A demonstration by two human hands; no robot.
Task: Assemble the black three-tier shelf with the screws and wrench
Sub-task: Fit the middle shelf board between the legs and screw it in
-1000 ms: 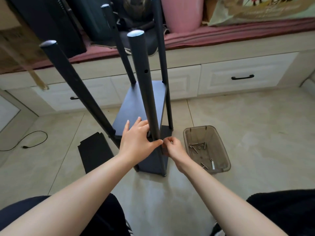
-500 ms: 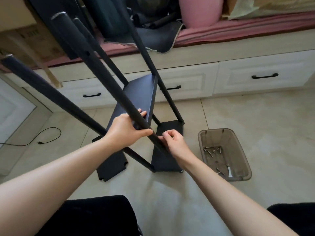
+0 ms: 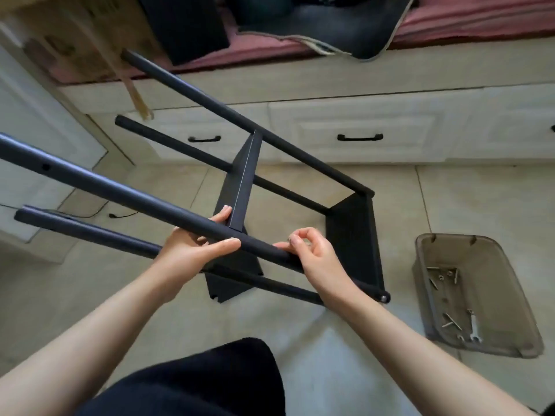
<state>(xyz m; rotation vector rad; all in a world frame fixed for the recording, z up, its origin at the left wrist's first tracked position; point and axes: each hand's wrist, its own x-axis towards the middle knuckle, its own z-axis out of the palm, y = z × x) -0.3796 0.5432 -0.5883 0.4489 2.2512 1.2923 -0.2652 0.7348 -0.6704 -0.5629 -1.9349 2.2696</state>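
Tipping shelf frame: near pole slants from upper left down to lower right.
Left hand grips it; right hand pinches beside, nearer its foot.

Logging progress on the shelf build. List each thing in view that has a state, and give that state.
Frame: tipped over, poles slanting left, two panels fitted.
Loose panel: flat on the floor under the frame.
Left hand: grips the near pole.
Right hand: fingers curled, touching the same pole.
Bin: open, on the floor, holds screws and wrench.
Wrench: lying in the bin, unused.
Drawers: shut.
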